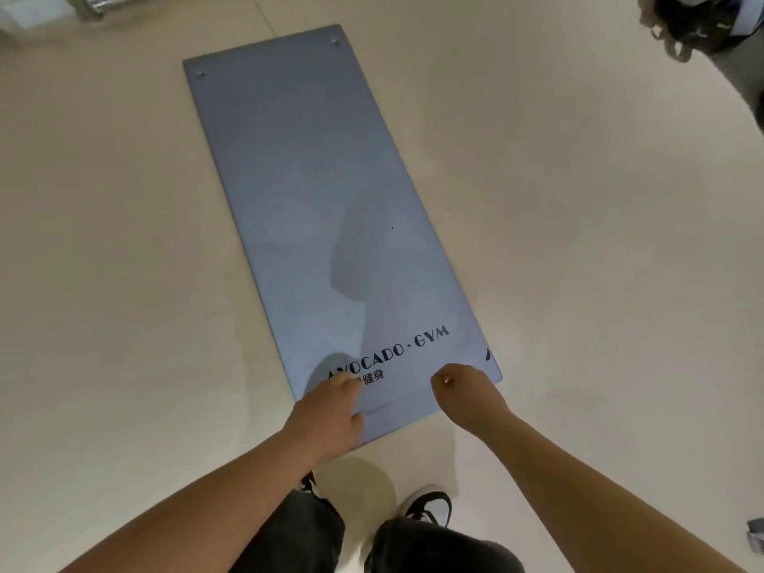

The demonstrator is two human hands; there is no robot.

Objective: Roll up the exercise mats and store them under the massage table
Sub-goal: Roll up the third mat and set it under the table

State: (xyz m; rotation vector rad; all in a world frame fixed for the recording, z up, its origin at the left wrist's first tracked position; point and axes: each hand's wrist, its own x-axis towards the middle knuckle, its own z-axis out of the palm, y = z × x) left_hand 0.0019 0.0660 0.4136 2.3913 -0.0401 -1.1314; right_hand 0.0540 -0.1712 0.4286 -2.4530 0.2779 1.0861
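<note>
A blue-grey exercise mat [318, 192] lies flat and unrolled on the beige floor, running away from me, with "AVOCADO · GYM" printed near its close end. Both my hands are at that close end. My left hand [330, 407] sits on the near left corner with fingers curled over the mat. My right hand [465, 390] is curled on the near right part, knuckles up. Between the hands a short fold line shows where the mat's near edge is slightly raised. No massage table can be made out for certain.
Metal legs of some furniture [107, 2] show at the top left. A dark bundle with straps [694, 22] lies at the top right. My shoes [430, 504] stand just behind the mat's near edge. A small grey object [756, 535] sits at the right edge.
</note>
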